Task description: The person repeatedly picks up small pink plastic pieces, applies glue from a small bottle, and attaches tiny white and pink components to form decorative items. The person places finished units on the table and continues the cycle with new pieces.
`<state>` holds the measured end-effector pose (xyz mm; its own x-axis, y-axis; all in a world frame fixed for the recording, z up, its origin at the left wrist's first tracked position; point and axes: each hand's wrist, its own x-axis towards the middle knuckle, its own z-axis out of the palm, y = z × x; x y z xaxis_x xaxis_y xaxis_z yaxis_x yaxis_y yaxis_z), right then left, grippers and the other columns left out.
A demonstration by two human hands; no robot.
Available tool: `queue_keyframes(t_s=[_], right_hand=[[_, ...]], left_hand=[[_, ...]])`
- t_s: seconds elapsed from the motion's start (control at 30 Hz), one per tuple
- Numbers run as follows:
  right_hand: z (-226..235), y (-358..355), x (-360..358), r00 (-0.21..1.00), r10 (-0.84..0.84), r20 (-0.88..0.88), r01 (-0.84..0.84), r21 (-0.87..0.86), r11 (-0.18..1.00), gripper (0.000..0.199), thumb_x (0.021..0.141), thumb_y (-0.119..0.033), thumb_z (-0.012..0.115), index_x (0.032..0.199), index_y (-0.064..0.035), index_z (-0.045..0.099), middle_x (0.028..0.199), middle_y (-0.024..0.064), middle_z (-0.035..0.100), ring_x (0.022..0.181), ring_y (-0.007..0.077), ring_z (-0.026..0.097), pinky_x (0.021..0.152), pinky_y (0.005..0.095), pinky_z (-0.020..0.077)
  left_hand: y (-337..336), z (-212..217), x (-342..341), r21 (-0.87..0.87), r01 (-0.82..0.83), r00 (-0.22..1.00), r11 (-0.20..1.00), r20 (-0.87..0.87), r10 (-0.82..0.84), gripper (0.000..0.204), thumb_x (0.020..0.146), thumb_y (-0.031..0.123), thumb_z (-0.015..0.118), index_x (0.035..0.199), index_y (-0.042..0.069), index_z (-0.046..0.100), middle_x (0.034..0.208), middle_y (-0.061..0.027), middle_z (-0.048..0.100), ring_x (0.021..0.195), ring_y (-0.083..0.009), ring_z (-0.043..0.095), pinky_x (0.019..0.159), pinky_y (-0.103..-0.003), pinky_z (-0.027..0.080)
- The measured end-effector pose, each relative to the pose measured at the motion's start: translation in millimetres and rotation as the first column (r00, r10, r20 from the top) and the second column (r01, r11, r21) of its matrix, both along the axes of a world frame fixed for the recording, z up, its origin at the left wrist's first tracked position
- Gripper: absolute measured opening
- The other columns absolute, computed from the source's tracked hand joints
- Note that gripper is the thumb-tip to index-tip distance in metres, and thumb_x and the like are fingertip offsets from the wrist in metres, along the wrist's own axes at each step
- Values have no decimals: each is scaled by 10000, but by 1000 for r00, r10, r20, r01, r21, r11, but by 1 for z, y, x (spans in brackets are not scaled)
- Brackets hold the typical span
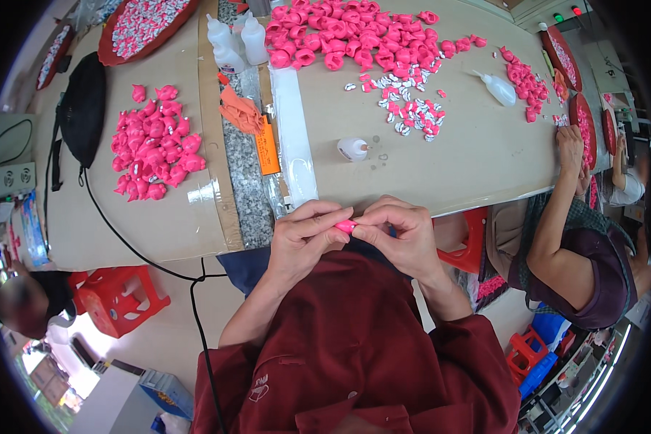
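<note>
- The left hand has its thumb and fingers pinched around one end of a small glossy pink piece.
- The right hand pinches the other end, thumb against fingers; the grips cover much of the piece, so its fit cannot be judged.
- The piece is in front of the burgundy smock, by the near edge of the bench; a slip of the smooth surface could send it toward the lap or floor.
- Uneven pressure from the two hands could skew or mark it.
- A white squeeze bottle sits beyond the hands, nozzle to the right, beside dark spots; if those are wet, anything set there could pick up residue.
- Farther off, small pink-and-white pieces lie loose, and a brushing sleeve could scatter them.
</note>
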<state>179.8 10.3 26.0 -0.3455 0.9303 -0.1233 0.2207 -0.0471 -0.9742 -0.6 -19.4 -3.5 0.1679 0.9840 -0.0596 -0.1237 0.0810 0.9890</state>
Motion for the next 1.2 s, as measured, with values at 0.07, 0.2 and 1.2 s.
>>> queue_keyframes(t_s=[0.07,0.2,1.2], right_hand=[[1,-3,-4,999,-16,47,9,143,990,81,710,-37,700,771,-16,650,683,40,600,572,102,513,494,229,396],[3,-6,-9,996,-44,81,15,326,945,96,689,-17,699,765,-19,642,672,54,598,599,153,538,509,255,420],[-4,3,-10,998,-62,15,61,53,997,52,739,-63,686,773,-29,666,692,25,589,512,51,453,453,212,343]], left_hand=[[0,-2,-1,28,2,1000,1000,28,-3,291,765,-89,578,1029,22,635,1026,-94,555,783,-140,615,680,-223,548],[0,-2,-1,53,-26,999,998,44,23,257,741,-31,642,992,24,657,994,-103,594,844,-153,588,706,-225,493],[3,-6,0,-33,-74,997,997,-30,73,275,753,-18,647,1026,9,634,1004,-73,587,849,-113,573,726,-210,485]])
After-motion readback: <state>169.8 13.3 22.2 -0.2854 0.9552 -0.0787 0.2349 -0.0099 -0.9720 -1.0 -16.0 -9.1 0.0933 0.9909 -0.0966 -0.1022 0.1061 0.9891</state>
